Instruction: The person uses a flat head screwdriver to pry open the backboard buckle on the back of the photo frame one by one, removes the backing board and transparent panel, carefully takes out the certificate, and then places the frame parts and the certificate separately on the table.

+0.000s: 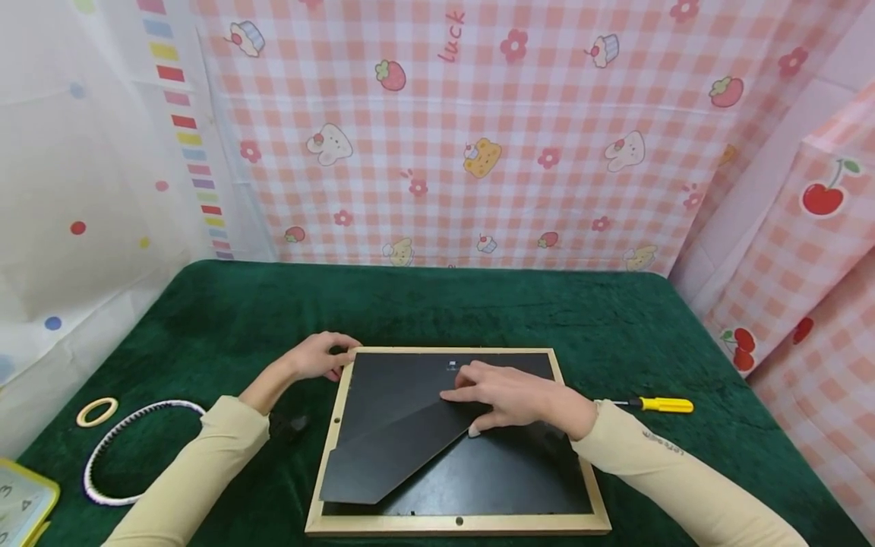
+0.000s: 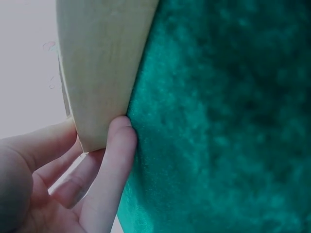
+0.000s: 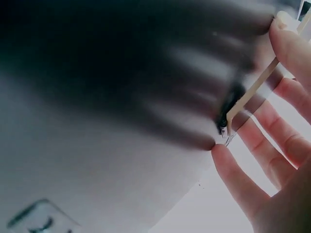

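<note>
A picture frame (image 1: 458, 524) with a pale wooden border lies with its black back facing up. My left hand (image 1: 320, 355) grips its far left corner; in the left wrist view the thumb and fingers close round the wooden edge (image 2: 104, 82). Across the back runs a black easel stand (image 1: 390, 456), slanting toward the near left corner, its wide foot lapping over the border. My right hand (image 1: 509, 395) holds the stand's narrower end, thumb and forefinger at its two edges. In the right wrist view the fingers (image 3: 279, 141) are spread against the glossy black surface.
A yellow-handled screwdriver (image 1: 663, 405) lies right of the frame. On the left are a small wooden ring (image 1: 96, 412), a larger white and dark hoop (image 1: 96, 471) and a yellow-edged board (image 1: 27, 497). Green cloth (image 1: 424, 304) covers the table; a patterned curtain (image 1: 444, 99) hangs behind.
</note>
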`<action>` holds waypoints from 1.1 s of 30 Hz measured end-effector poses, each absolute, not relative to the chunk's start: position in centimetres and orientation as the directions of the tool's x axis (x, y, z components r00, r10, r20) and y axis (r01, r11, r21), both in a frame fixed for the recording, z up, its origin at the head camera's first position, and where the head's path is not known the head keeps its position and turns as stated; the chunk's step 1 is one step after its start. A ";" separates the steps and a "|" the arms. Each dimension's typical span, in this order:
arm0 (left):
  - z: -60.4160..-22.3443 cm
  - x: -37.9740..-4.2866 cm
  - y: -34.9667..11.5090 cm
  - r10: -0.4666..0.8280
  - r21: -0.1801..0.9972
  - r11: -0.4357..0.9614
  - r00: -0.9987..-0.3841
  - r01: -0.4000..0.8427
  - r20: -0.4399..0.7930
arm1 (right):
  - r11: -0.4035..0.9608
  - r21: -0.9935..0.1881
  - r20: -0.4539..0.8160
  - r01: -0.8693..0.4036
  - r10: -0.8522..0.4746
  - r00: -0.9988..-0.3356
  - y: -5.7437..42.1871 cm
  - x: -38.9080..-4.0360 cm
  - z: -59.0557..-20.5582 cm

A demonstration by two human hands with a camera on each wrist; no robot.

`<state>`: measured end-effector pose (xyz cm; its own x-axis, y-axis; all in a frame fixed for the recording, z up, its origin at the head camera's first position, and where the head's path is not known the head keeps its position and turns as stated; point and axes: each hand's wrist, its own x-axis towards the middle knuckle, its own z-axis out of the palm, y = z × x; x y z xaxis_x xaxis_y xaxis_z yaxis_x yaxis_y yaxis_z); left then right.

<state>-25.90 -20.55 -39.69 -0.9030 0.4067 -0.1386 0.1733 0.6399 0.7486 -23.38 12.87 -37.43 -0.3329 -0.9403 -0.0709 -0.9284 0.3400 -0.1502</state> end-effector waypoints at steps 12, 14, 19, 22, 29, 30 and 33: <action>-39.8 -26.2 -20.3 0.408 0.743 0.647 -0.901 0.172 -0.147 | 0.333 -0.051 -0.040 -0.942 -0.943 -0.331 13.1 -22.8 -36.3; -39.7 -26.2 -20.4 0.406 0.742 0.648 -0.902 0.174 -0.144 | 0.337 -0.030 -0.004 -0.941 -0.942 -0.337 13.5 -23.1 -35.8; -39.8 -26.1 -20.5 0.390 0.746 0.645 -0.910 0.163 -0.139 | 0.367 -0.079 -0.018 -0.927 -0.930 -0.366 14.7 -23.7 -35.2; -39.8 -26.0 -20.5 0.396 0.749 0.640 -0.909 0.170 -0.132 | 0.374 -0.134 -0.048 -0.918 -0.928 -0.370 15.4 -23.7 -35.5; -39.7 -26.0 -20.5 0.402 0.755 0.635 -0.905 0.164 -0.141 | 0.400 -0.180 -0.076 -0.898 -0.916 -0.393 16.3 -23.8 -36.4; -39.7 -26.0 -20.5 0.402 0.756 0.634 -0.904 0.162 -0.143 | 0.405 -0.183 -0.079 -0.896 -0.914 -0.397 16.4 -23.8 -36.5; -39.7 -26.0 -20.5 0.403 0.756 0.635 -0.903 0.160 -0.148 | 0.415 -0.195 -0.079 -0.889 -0.910 -0.408 16.5 -23.9 -36.8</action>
